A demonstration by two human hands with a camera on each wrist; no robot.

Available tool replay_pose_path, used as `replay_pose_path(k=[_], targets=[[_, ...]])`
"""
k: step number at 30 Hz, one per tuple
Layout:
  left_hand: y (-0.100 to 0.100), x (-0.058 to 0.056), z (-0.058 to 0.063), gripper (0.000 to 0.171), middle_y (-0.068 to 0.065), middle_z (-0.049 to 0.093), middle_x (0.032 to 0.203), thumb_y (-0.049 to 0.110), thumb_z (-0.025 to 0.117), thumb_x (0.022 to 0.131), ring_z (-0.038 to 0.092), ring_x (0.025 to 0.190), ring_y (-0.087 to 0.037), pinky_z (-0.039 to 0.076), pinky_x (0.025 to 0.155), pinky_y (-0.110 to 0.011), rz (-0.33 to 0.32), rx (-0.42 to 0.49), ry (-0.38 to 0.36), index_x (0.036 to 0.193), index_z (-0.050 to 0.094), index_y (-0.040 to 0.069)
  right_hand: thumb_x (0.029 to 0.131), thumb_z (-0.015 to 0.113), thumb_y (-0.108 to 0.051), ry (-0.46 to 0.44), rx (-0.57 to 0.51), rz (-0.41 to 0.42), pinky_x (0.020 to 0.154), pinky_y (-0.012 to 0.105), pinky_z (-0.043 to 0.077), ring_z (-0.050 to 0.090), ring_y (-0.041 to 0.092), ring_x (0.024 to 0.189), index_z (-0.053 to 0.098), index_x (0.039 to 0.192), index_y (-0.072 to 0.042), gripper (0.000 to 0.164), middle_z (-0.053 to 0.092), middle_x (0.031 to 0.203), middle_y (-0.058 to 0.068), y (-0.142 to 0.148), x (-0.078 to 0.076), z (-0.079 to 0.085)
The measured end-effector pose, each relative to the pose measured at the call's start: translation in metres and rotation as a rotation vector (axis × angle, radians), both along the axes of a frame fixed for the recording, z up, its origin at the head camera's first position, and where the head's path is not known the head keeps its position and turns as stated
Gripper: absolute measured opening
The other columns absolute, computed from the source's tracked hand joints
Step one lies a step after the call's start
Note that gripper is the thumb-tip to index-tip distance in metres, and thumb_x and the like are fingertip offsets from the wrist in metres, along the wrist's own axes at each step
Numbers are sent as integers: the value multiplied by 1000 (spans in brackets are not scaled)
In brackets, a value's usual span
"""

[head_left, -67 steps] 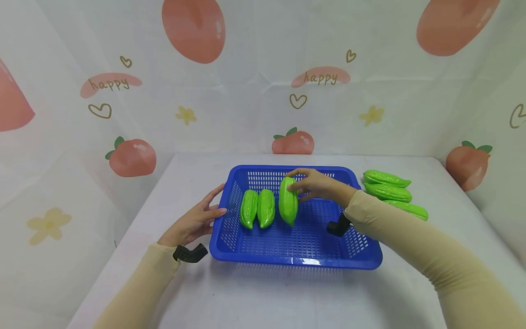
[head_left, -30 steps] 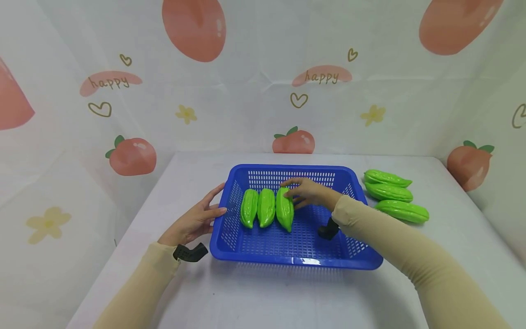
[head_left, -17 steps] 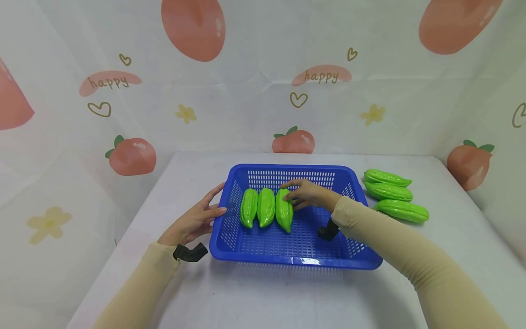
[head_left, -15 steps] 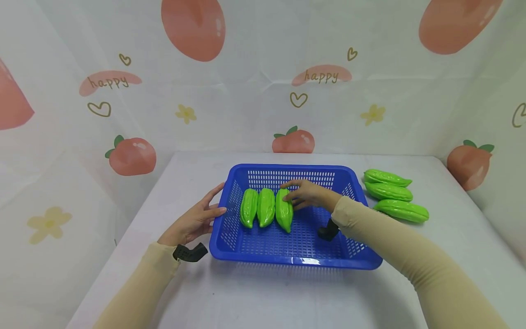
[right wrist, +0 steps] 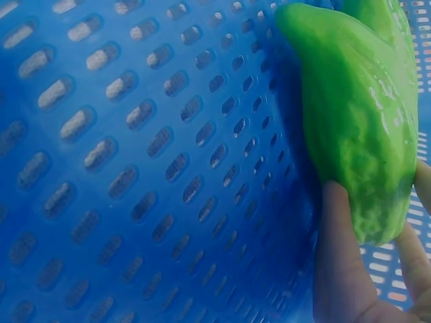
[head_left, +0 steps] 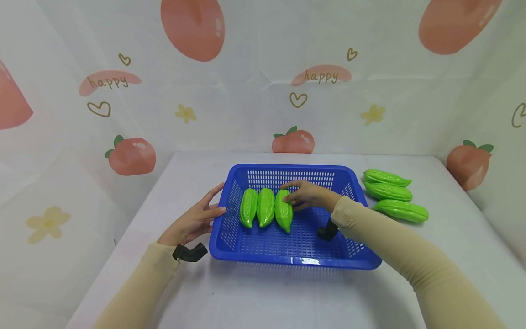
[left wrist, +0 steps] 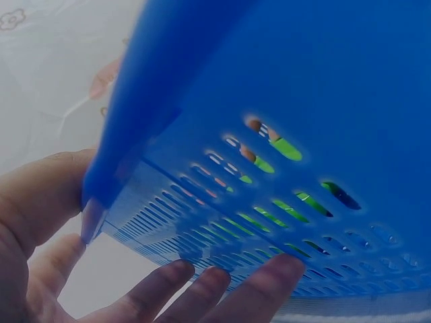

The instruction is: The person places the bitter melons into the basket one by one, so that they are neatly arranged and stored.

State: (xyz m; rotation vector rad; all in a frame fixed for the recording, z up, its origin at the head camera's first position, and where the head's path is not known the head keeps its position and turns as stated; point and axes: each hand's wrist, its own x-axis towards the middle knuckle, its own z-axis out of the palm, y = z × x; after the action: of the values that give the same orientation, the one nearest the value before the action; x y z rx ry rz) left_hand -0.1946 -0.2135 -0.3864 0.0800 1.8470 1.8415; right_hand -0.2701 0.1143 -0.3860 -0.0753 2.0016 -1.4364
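Observation:
A blue plastic basket (head_left: 296, 262) with slotted walls stands on the table. At its left side my left hand (head_left: 197, 219) holds it, thumb at the rim and other fingers against the outer wall (left wrist: 323, 87). Inside, two glossy green bitter melons lie side by side, the left one (head_left: 248, 208) and the middle one (head_left: 266, 208). To their right, my right hand (head_left: 307, 194) grips the upper end of a third bitter melon (head_left: 284, 214). In the right wrist view, thumb and fingers hold the end of this bitter melon (right wrist: 357, 128) from both sides, low over the basket floor.
On the table right of the basket lie three more bitter melons: a far one (head_left: 386, 177), a middle one (head_left: 388, 192) and a near one (head_left: 402, 210). A white cloth (head_left: 246, 119) with printed fruit hangs behind the table (head_left: 255, 301).
My right hand has lowered the third bitter melon into line beside the other two and shifted slightly left. Over the last half second almost nothing moves. The left hand stays at the basket.

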Motion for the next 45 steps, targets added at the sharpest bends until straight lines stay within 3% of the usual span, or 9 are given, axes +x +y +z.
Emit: replay_pose_path(k=[45], targets=[[1, 0, 1, 79, -22, 39, 148, 20, 62, 95, 66, 104, -27, 54, 89, -50, 10, -4, -11, 152, 13, 46, 92, 64, -9, 5, 19, 17, 96, 47, 52, 52, 39, 124, 44, 144, -10, 56, 46, 141, 20, 6, -2, 0]])
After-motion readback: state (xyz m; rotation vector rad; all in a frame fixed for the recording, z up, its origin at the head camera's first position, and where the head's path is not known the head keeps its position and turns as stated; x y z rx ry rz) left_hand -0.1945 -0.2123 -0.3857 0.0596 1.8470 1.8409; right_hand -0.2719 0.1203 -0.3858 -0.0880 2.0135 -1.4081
